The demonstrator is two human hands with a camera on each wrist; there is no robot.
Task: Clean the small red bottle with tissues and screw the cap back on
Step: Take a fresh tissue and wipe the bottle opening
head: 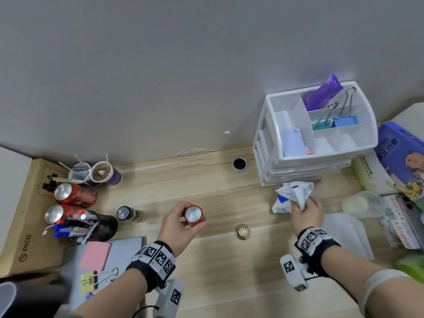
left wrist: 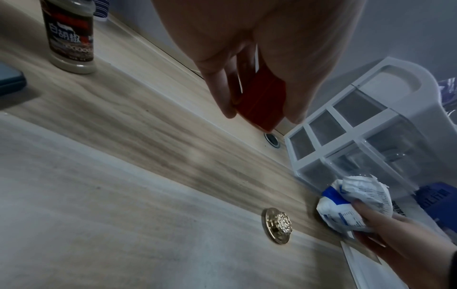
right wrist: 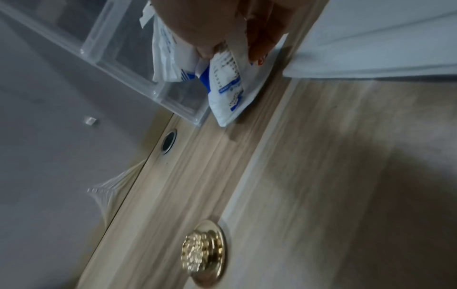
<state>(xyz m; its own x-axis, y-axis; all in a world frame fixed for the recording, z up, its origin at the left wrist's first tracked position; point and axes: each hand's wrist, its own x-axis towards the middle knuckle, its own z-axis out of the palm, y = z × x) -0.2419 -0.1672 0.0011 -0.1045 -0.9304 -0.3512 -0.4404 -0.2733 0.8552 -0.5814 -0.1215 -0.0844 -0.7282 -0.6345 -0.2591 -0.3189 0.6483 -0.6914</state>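
Observation:
My left hand [head: 181, 222] grips the small red bottle [head: 193, 215] above the desk's middle; its mouth is uncapped and faces up, showing a pale inside. From the left wrist, the bottle's red wall [left wrist: 262, 99] shows between thumb and fingers. The gold cap [head: 242, 231] lies flat on the wood between my hands, also seen as the gold cap [left wrist: 278, 225] and the gold cap [right wrist: 204, 252]. My right hand [head: 306, 211] pinches a crumpled white-and-blue tissue packet [head: 292, 197] in front of the drawer unit; the packet [right wrist: 222, 78] hangs from the fingers, its lower corner near the wood.
A white drawer organiser [head: 275, 157] with binder clips stands at the back right. Cans, cups and a pen holder [head: 91, 226] crowd the left, with a pepper jar [head: 129, 214] beside them. Packets and a plastic bottle [head: 362, 205] lie at the right. A notebook [head: 124, 249] sits front left.

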